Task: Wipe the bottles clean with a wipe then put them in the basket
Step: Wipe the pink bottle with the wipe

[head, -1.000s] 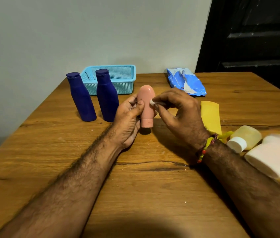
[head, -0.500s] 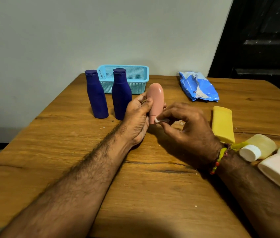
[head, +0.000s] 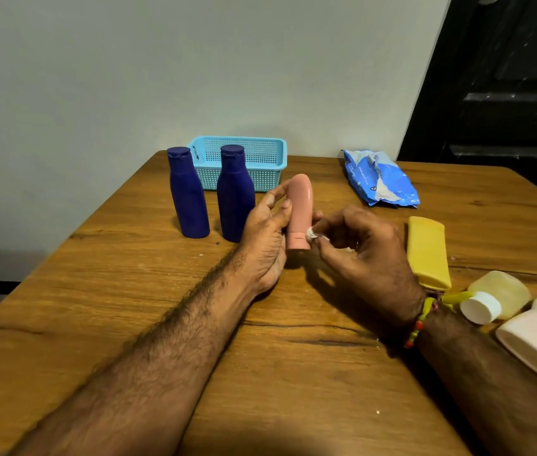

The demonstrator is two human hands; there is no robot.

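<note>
So the left hand (head: 265,238) had its fingers wrapped round the pink bottle (head: 299,212), standing cap-down on the table (head: 293,373), while the right hand (head: 364,255) pinched a wipe (head: 312,232) against its cap.

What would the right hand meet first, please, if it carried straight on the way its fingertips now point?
Most likely the pink bottle: the right hand pinches a small white wipe and points leftward at the bottle's lower part by the cap. The wipe already seems to touch it, though depth is uncertain.
</note>
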